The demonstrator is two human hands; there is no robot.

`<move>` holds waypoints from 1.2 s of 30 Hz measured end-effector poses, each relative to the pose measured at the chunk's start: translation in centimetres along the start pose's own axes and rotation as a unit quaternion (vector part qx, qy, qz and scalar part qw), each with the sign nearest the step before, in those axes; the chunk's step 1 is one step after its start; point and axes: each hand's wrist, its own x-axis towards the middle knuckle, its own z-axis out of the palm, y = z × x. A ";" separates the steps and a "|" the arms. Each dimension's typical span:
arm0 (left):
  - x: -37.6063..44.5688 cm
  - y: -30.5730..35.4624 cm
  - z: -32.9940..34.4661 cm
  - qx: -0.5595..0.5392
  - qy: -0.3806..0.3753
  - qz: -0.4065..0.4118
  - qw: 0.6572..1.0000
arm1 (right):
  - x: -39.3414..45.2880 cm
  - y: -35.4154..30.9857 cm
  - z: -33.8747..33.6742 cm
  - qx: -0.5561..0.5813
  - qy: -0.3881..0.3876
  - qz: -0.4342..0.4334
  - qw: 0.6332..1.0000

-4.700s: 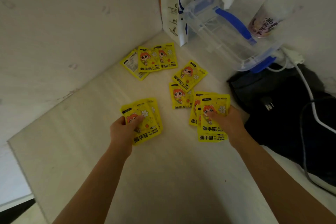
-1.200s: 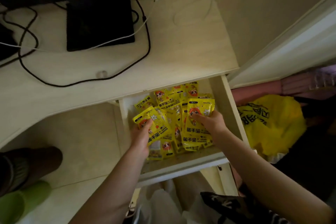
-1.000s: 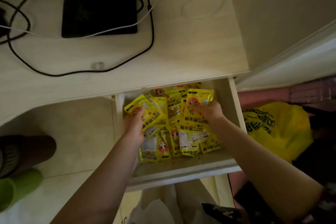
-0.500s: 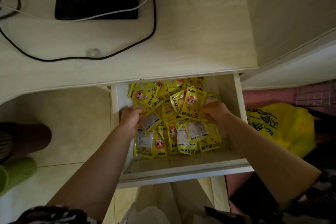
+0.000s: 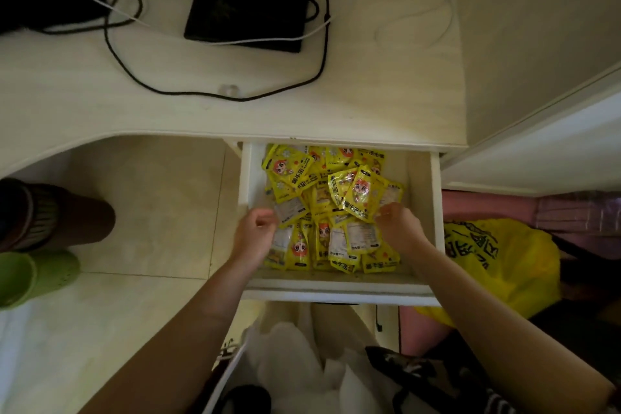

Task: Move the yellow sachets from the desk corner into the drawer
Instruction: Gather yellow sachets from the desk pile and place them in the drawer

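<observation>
Black flat box [image 5: 248,5] and black cable [image 5: 215,95] on pale desk top [image 5: 134,84].
Open white drawer [image 5: 339,292] holds yellow sachets [image 5: 331,205]; left hand [image 5: 253,235], right hand [image 5: 401,228] loosely curled, empty.

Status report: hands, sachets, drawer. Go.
Left hand and right hand over the open drawer, fingers loosely curled, holding nothing. Sachets piled inside. Nothing in the way.

The sachets [image 5: 331,208] lie heaped in the open drawer [image 5: 339,292], below the desk top [image 5: 235,118]. The left hand [image 5: 253,237] hovers over the heap's left edge, the right hand [image 5: 401,228] over its right.
</observation>
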 end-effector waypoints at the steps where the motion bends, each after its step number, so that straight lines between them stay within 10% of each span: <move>1: -0.8 -0.2 -0.3 0.016 0.014 0.015 1.000 | -0.7 -0.6 0.5 -0.012 -0.009 -0.014 1.000; 36: -9.0 -22.8 -34.0 0.139 0.316 -0.020 0.938 | -18.2 -28.4 35.9 -0.302 -0.109 -0.426 0.846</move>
